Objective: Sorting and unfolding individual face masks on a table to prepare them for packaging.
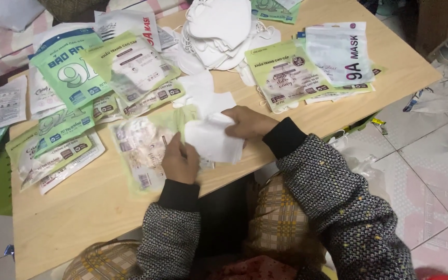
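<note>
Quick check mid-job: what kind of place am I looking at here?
Probably a home packing spot, not a factory: a low wooden table on a tiled floor, a pile of white face masks, and many printed pouches. Both hands work a mask at a pouch.
</note>
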